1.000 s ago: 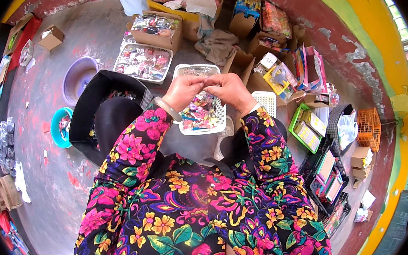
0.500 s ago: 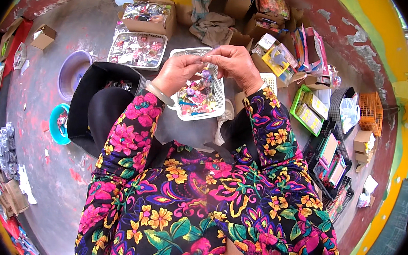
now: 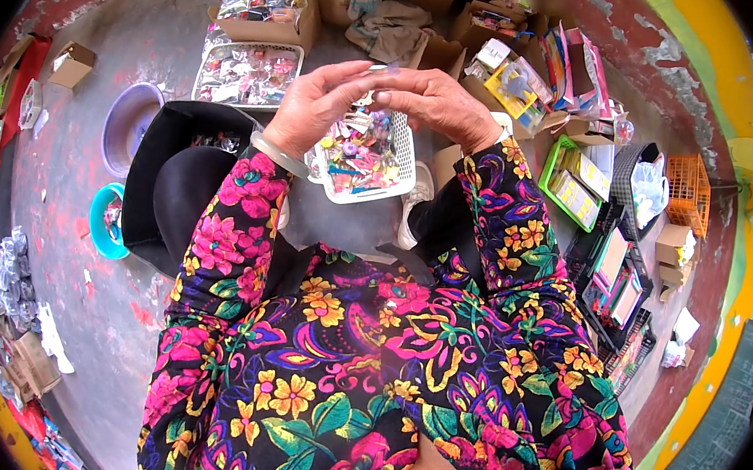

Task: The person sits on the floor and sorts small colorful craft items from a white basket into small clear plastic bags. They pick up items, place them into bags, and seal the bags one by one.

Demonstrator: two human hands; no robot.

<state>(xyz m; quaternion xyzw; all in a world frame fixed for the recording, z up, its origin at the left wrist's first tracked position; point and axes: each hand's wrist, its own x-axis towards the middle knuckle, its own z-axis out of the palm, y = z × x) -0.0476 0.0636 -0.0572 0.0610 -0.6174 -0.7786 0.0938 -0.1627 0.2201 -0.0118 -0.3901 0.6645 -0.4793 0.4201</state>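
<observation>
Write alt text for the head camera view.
Seen from above, a person in a bright floral top holds the left hand and right hand together over a white basket of small colourful items, with boxes and trays of goods spread on the floor around.

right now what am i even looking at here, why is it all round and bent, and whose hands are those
This is one picture from a wide fisheye camera worn on a person's head, looking down, so straight edges bend near the rim. The flowered sleeves belong to the wearer. The left hand and right hand meet above a white basket of small colourful trinkets, pinching something too small to identify. Around them on the floor lie a white tray of wrapped items, cardboard boxes, a green tray, a purple bowl and an orange crate.
</observation>
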